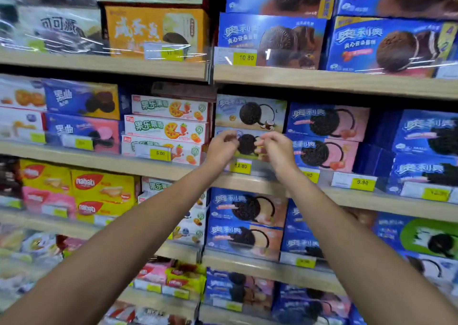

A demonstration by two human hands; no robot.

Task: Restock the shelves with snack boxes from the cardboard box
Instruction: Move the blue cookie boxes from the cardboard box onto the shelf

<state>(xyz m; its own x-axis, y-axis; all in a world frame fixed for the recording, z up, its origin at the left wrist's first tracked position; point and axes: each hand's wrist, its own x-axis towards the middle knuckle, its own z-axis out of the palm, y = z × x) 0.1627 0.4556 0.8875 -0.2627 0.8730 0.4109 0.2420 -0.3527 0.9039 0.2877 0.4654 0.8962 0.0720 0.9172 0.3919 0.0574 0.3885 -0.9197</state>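
Wooden shelves (322,82) fill the head view in tiers, each fronted by a clear rail carrying yellow price tags. The middle shelf (158,162) crosses the frame near its centre. On it, two snack boxes with a dark cookie and a coconut printed on a pale front lie stacked. The upper coconut box (250,113) sits flat on the lower coconut box (247,145).

Both bare forearms rise from 6 o'clock and meet at the lower coconut box. The left hand (221,147) is in front of its left end, fingers curled, back of the hand toward the camera. The right hand (276,148) is in front of its right end, fingers and thumb drawn together toward the cookie print. Blur at the fingertips prevents a finding: I cannot tell whether either hand grips the box or merely sits before its face.

A price tag reading 12.80 (241,166) is at 6 o'clock of the lower coconut box, between the wrists. Two stacked pink cookie boxes (327,122) stand just beside the coconut stack, at 3 o'clock of the right hand. Three stacked white fruit-biscuit boxes (171,129) are at 9 o'clock of the left hand. Yellow wafer boxes (101,188) occupy the shelf below, at 8 o'clock of the frame. Large blue cookie boxes (272,39) fill the shelf above, at 1 o'clock.
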